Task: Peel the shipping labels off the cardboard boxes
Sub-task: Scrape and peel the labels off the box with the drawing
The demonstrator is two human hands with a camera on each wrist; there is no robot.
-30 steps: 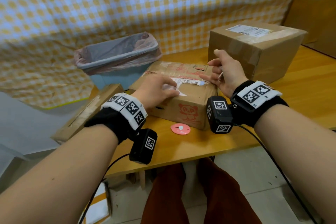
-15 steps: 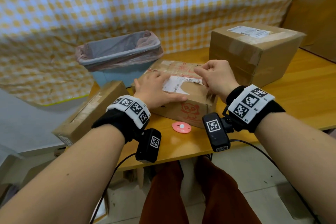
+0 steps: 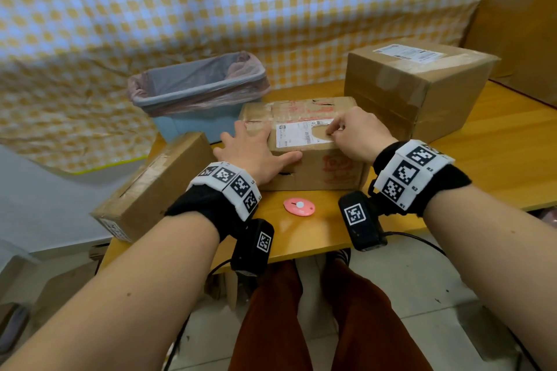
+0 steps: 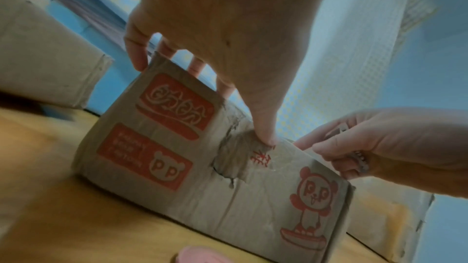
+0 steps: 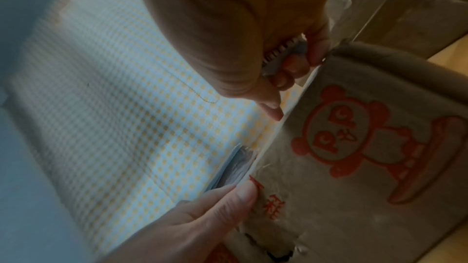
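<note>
A worn cardboard box (image 3: 316, 172) with red panda print sits mid-table. On its top lies a white shipping label (image 3: 297, 135) with a torn-out gap near its right side. My left hand (image 3: 256, 147) lies flat on the box's left end, fingers (image 4: 222, 87) straight over the top and thumb (image 4: 263, 135) on the front face. My right hand (image 3: 334, 134) picks at the label's right edge with thumb (image 5: 272, 110) and forefinger. A small striped scrap (image 5: 277, 52) sits in its curled fingers.
A bigger box (image 3: 422, 93) with its own label (image 3: 408, 53) stands at the back right. A long box (image 3: 156, 187) overhangs the table's left edge. A lined blue bin (image 3: 199, 93) is behind. A pink round object (image 3: 299, 206) lies near the front of the table (image 3: 497, 153).
My left hand slid off the label to the box's left end, uncovering the label. My right hand moved from the box's far right corner onto the label's right edge.
</note>
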